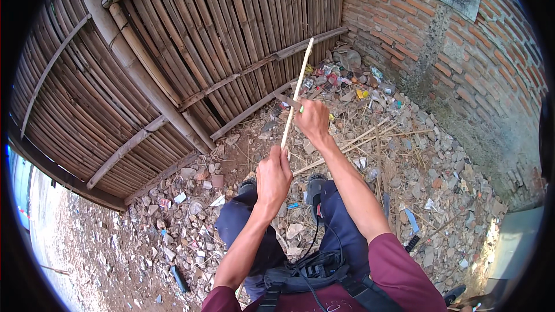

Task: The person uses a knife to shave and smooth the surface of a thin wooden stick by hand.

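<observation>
My left hand is closed round the lower end of a long, pale bamboo strip, which slants up and away in front of my knees. Farther up, my right hand grips a knife; a bit of green shows at its handle. The dark blade points left and crosses the strip, seemingly touching it. Most of the handle is hidden in my fingers. More thin bamboo strips lie on the ground beyond my right forearm.
A bamboo-slat wall rises at the left and ahead, a brick wall at the right. Stony rubble covers the ground, with litter in the far corner. A dark cylindrical object lies at lower left. Cables hang between my knees.
</observation>
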A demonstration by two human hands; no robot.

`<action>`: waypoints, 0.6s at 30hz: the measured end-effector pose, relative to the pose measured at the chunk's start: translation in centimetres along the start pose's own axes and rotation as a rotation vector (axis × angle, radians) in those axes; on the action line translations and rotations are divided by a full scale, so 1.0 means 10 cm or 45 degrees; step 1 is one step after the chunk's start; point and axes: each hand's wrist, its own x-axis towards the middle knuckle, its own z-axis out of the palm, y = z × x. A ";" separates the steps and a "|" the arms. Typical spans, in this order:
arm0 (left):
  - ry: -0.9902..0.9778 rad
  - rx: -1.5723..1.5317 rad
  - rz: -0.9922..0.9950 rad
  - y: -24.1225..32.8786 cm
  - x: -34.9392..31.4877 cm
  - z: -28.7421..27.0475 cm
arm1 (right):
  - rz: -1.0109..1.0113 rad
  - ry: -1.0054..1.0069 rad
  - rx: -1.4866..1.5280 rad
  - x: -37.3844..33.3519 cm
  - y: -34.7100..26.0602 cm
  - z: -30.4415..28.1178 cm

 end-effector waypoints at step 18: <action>-0.100 0.044 0.028 -0.17 -0.73 -0.16 | 0.475 0.012 -0.073 0.13 0.66 0.09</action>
